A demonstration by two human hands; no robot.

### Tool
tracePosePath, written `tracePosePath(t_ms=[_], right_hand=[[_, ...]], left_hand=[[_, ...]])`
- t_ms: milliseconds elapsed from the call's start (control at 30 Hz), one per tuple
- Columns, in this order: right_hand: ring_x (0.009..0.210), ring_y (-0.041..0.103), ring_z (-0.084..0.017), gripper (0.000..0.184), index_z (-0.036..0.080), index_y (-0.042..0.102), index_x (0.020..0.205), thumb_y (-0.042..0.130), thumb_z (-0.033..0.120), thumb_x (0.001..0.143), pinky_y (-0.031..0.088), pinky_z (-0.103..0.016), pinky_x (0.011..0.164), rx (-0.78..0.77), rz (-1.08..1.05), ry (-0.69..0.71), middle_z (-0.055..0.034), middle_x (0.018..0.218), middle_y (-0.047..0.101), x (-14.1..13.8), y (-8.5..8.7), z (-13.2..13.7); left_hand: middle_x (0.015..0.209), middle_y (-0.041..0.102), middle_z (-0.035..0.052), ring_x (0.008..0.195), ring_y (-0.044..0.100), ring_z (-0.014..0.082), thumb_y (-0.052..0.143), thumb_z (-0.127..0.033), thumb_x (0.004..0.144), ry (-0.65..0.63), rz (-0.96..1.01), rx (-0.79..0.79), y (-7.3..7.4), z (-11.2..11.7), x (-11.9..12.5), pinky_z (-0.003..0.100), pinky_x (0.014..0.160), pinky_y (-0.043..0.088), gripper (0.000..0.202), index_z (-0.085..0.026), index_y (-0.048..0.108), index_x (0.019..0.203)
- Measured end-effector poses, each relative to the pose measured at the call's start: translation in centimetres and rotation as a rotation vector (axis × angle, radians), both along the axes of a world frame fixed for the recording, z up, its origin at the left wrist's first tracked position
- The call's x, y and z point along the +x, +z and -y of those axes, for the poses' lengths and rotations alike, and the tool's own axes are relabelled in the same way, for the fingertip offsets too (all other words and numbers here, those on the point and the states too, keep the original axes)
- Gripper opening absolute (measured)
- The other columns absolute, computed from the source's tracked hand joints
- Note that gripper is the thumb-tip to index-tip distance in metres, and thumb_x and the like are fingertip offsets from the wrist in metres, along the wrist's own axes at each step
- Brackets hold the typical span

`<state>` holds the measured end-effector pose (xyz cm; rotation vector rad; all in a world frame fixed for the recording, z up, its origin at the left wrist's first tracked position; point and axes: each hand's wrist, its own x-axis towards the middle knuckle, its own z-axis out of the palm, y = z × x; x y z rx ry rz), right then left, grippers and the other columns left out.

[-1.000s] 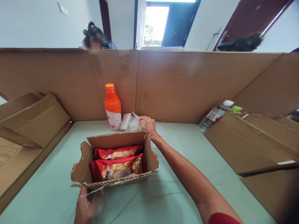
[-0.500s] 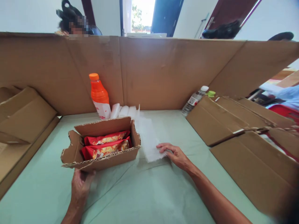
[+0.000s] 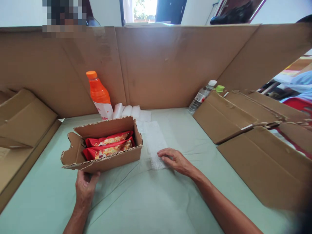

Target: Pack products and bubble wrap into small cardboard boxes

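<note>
An open cardboard box point(image 3: 114, 162) stands on the cloth-covered table, left of centre. Two red snack packets point(image 3: 109, 146) lie side by side inside it. My left hand point(image 3: 85, 187) is at the box's near left side, thumb apart from the fingers; its fingertips are partly hidden by the box. Right of the box, a strip of clear bubble wrap point(image 3: 156, 143) lies flat. My right hand point(image 3: 174, 160) rests at its near right edge, with fingers slightly bent and loose and the thumb apart.
An orange drink bottle point(image 3: 99, 96) and small white rolls point(image 3: 127, 111) stand by the cardboard wall point(image 3: 182, 65). A clear bottle point(image 3: 202, 97) leans at the right, beside closed cardboard boxes point(image 3: 263, 165). More cardboard point(image 3: 26, 120) is at the left. A person is beyond the wall.
The bubble wrap strip, raised at its near end earlier, now lies flatter, and my right hand has come down with it. The whole view has shifted slightly. My left hand stays by the box.
</note>
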<state>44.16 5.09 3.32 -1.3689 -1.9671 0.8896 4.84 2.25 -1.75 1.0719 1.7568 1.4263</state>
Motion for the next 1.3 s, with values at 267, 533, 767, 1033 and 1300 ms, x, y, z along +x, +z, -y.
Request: tracePosePath(t_ms=[267,533,767,1033,1300], right_hand=[[0.106,0.066,-0.024,0.029,0.025,0.071,0.114,0.054,0.028,0.090,0.055,-0.029,0.066,0.000,-0.011,-0.067,-0.0075,0.119,0.072,-3.1,1.1,-0.3],[0.095,0.063,-0.021,0.056,0.024,0.053,0.140,0.054,0.020,0.084,0.055,-0.033,0.071,-0.026,-0.122,0.057,-0.0098,0.124,0.067,-9.2,1.2,-2.1],[0.118,0.063,-0.025,0.047,0.027,0.058,0.135,0.054,0.024,0.088,0.058,-0.037,0.084,0.067,0.037,-0.039,-0.0083,0.135,0.064,-4.5,0.5,0.6],[0.122,0.060,-0.031,0.039,0.020,0.067,0.123,0.054,0.015,0.087,0.050,-0.050,0.097,0.349,0.561,-0.001,-0.0134,0.132,0.067,0.2,-2.2,5.3],[0.096,0.068,-0.024,0.026,0.021,0.070,0.100,0.046,0.012,0.095,0.046,-0.039,0.087,0.425,0.504,-0.026,-0.0085,0.105,0.076,-1.6,-0.9,5.7]], left_hand=[[0.083,0.063,0.0019,0.084,0.063,0.0221,0.079,-0.039,0.056,0.023,0.027,0.023,0.5,-0.3,0.6,0.033,0.077,0.053,0.053,-0.019,0.056,0.098],[0.093,0.063,0.0041,0.095,0.064,0.0241,0.080,-0.038,0.060,-0.045,0.086,0.045,0.1,-0.7,0.0,0.035,0.087,0.053,0.054,-0.020,0.055,0.104],[0.095,0.064,0.0047,0.094,0.062,0.0216,0.076,-0.037,0.067,-0.114,0.024,0.047,0.5,-0.9,0.2,0.031,0.084,0.051,0.046,-0.018,0.056,0.105],[0.103,0.063,0.0055,0.095,0.061,0.0199,0.072,-0.032,0.070,-0.151,-0.010,0.067,1.4,-0.2,0.4,0.032,0.087,0.049,0.050,-0.018,0.055,0.114],[0.136,0.059,0.0119,0.125,0.056,0.0305,0.067,-0.033,0.082,0.149,-0.308,0.177,3.8,7.0,2.0,0.046,0.102,0.047,0.065,-0.023,0.047,0.143]])
